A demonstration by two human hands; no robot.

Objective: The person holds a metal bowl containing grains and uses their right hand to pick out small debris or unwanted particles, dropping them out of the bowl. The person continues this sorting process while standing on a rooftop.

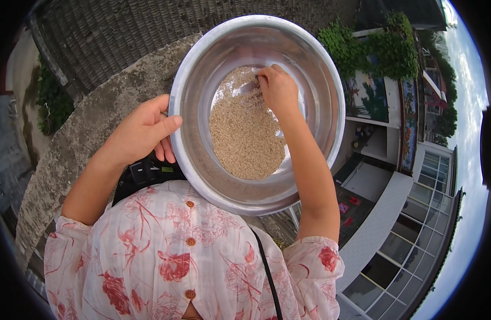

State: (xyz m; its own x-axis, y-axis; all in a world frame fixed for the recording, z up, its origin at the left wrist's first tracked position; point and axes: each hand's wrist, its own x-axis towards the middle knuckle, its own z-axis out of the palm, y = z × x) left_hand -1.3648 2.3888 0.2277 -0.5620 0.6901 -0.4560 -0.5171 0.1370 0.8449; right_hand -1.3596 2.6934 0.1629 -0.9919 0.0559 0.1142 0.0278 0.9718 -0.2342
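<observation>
A wide, round metal basin (195, 114) is held in front of my chest. Pale tan grain (245, 141) lies spread over its bottom, thinner toward the far side, where shiny metal shows through. My left hand (144, 130) grips the basin's left rim, the thumb at the edge and the fingers partly hidden beside and below it. Inside the basin, my right hand (279, 90) reaches to the far edge of the grain. Its fingers are curled and drawn together, pointing down; whatever is between them is hidden.
Beyond the basin runs a rough concrete ledge (117, 88), with a grey tiled roof (128, 34) behind it. Green vines (392, 48) and a building with windows (400, 245) stand to the right. A black device (144, 173) is at my waist.
</observation>
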